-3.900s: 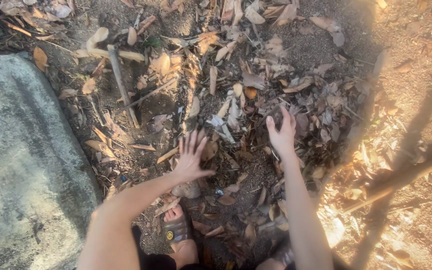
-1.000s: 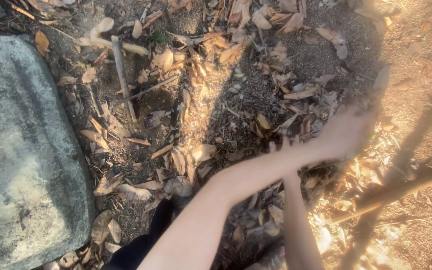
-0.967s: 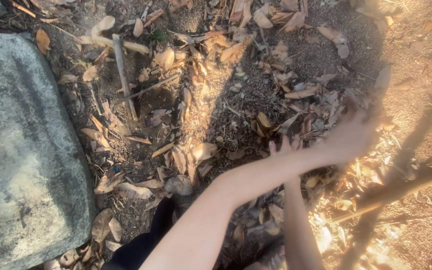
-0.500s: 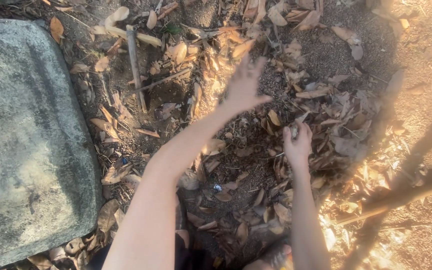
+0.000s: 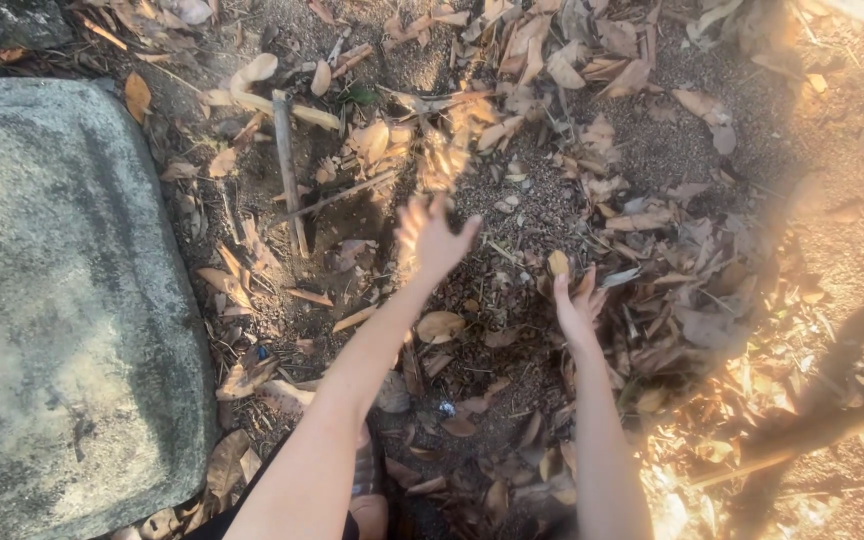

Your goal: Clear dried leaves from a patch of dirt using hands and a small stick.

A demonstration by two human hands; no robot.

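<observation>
Left hand spread open, empty, above dry leaves; right hand open among leaves, beside slab.

You're outdoors on bare ground, in a yard or garden patch: gritty soil strewn with dry brown leaves, loose sticks, a big flat grey stone, and low sunlight across it.
</observation>
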